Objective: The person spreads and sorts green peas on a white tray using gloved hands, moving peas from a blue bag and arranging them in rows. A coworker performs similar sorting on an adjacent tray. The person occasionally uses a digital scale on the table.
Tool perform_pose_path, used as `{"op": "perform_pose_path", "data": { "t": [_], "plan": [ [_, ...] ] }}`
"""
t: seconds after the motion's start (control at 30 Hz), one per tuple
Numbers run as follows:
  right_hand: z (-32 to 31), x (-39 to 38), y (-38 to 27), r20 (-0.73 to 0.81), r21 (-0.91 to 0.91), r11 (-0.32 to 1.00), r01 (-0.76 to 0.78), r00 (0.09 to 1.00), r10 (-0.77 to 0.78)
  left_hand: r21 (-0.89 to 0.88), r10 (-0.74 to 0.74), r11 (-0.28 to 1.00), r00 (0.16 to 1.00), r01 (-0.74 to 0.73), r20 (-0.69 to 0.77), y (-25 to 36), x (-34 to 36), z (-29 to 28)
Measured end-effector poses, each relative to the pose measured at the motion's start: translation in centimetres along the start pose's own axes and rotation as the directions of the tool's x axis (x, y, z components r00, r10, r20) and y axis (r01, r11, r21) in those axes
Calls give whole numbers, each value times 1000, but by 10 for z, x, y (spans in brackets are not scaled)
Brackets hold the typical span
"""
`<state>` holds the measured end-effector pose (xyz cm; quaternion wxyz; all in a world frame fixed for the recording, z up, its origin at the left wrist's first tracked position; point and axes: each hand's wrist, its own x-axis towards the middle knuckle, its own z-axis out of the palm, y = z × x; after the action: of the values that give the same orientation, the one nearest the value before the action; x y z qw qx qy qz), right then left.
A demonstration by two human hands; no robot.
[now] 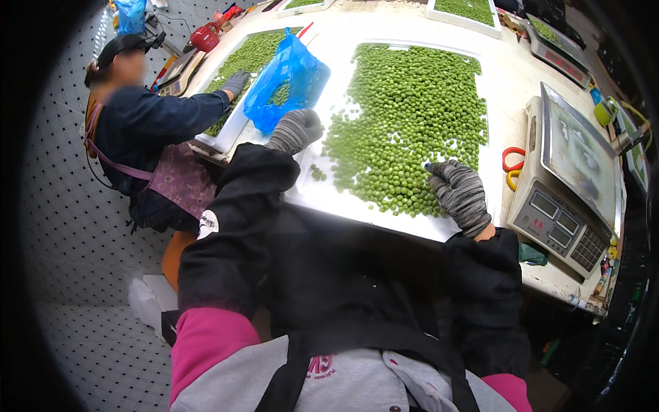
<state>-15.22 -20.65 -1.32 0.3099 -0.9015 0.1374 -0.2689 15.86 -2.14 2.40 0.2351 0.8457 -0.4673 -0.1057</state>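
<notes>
A white foam tray (480, 206) bears many green peas (412, 89). My left hand (295, 130), in a grey knit glove, is at the tray's left side, beside a blue plastic bag (281, 65) with peas in it; its fingers are curled, their contents hidden. My right hand (456, 192), also gloved, rests over the right front of the peas, fingers closed round a small blue object (428, 167) whose kind I cannot make out.
A co-worker (137, 123) at the left has a gloved hand at another pea tray (221, 141). A scale (563, 206) and scissors (513, 157) lie right of my tray. More trays (464, 23) stand at the back.
</notes>
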Motion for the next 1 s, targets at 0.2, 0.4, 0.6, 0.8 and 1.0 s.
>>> {"op": "perform_pose_path", "data": {
  "t": [0.2, 0.4, 0.6, 0.8, 1.0],
  "plan": [
    [2, -3, 11, -189, 43, 998, -36, 981, 43, -17, 42, 999, 999, -42, 15, 14, -22, 17],
    [4, -8, 38, -429, 228, 941, -252, 841, 329, -231, -30, 973, 995, 6, -99, 43, -72, 4],
    [3, -3, 31, -332, 279, 895, -349, 839, 431, -376, 341, 888, 929, -267, 146, 76, -162, 41],
    [-9, -17, -49, -25, 331, 862, -384, 909, 415, -1, 423, 898, 861, -440, 281, 83, -190, 126],
    [34, -90, -95, 315, 297, 951, 87, 931, -183, 143, 31, 945, 518, -293, 855, 51, -227, 245]
  ]
}}
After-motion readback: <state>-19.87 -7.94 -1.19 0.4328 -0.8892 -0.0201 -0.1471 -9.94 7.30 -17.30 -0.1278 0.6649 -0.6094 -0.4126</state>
